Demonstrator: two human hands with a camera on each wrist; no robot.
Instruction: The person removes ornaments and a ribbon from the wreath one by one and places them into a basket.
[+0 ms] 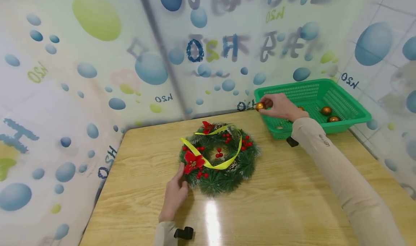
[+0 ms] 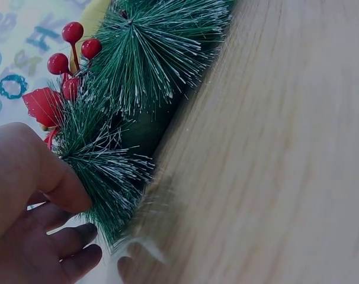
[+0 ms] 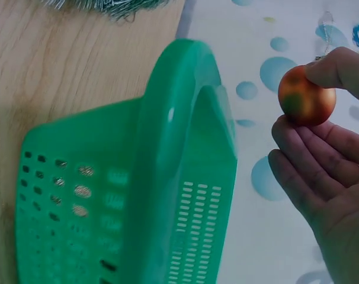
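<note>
A gold Christmas bauble is pinched between the thumb and fingers of my right hand, at the left rim of the green basket. A thin hanging loop trails from the bauble's cap. On the table lies a green Christmas wreath with frosted pine needles, red berries, red flowers and pinecones. My left hand grips its lower left edge, the thumb against the needles in the left wrist view. Across the wreath loops a yellow ribbon.
Several more baubles sit inside the slotted basket, which stands at the table's back right. The wooden table meets a patterned wall behind and at the left.
</note>
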